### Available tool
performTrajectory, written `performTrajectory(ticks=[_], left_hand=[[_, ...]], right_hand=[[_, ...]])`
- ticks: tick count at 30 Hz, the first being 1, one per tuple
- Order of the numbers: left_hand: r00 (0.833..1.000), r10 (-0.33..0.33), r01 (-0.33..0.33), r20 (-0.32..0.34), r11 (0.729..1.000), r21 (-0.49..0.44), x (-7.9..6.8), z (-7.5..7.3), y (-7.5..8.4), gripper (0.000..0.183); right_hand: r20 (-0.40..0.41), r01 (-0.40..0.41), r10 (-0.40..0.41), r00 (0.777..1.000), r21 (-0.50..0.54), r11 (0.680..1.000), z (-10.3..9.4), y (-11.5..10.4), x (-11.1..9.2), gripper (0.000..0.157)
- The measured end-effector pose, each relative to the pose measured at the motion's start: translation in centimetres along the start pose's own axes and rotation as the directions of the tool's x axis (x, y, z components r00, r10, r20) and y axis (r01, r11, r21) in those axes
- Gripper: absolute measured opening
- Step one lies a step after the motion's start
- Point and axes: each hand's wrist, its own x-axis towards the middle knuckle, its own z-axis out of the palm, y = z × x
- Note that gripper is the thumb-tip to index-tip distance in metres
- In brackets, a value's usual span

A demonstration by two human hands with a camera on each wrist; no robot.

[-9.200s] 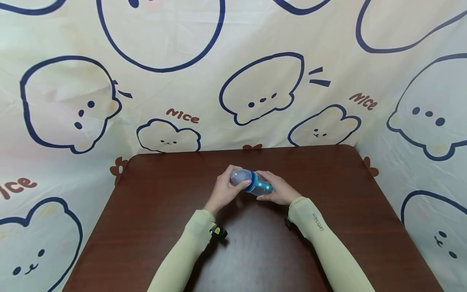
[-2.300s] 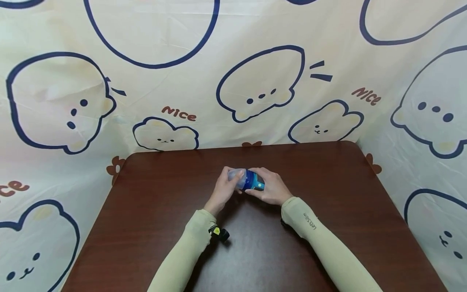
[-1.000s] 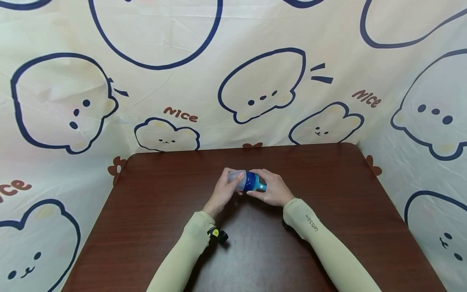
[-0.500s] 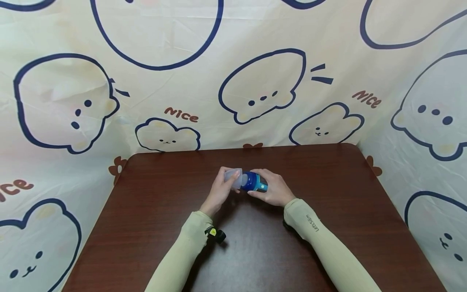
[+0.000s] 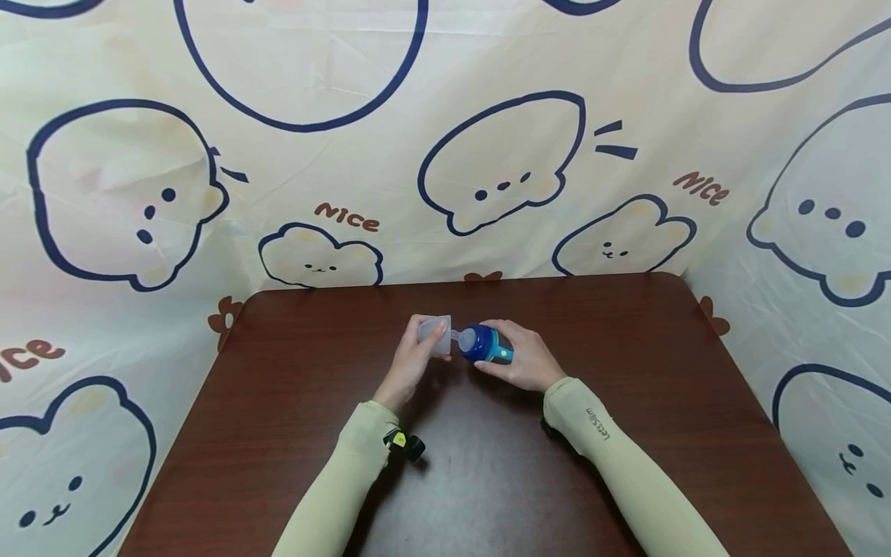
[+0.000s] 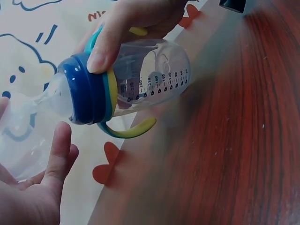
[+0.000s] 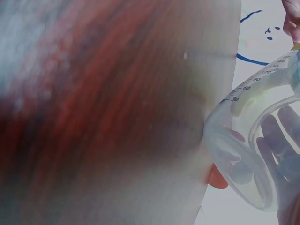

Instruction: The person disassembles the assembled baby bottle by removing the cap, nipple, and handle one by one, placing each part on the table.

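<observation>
Leftward the cap has slid since half a second ago, baring the teat above the blue collar. The left hand grips the cap; the right hand grips the bottle, one fingertip on the collar. Both things are held over the worktop, towards its far edge and roughly midway between its side edges, the bottle tilted, the cap's mouth just beside the teat's tip; whether they touch, I cannot tell. No liquid shows, so the bottle is probably light, its clear wall stiff and rather slippery. The cap looks thin, so pinch gently; the teat is likely soft and best avoided. Collar or curved handle should give the surest hold.
</observation>
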Motion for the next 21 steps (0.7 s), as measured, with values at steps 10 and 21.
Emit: performTrajectory(ticks=[10,21], left_hand=[[1.000,-0.005,0.005,0.002,1.000,-0.028,0.0,-1.1,0.0,0.036],[1.000,-0.016,0.016,-0.001,1.000,-0.017,0.1,-2.3,-0.1,0.038]], right_hand=[[0.005,-0.010,0.010,1.000,-0.011,1.000,-0.1,0.0,0.0,0.075],[-0.004,0.008,-0.008,1.000,-0.008,1.000,0.1,0.3,0.0,0.073]])
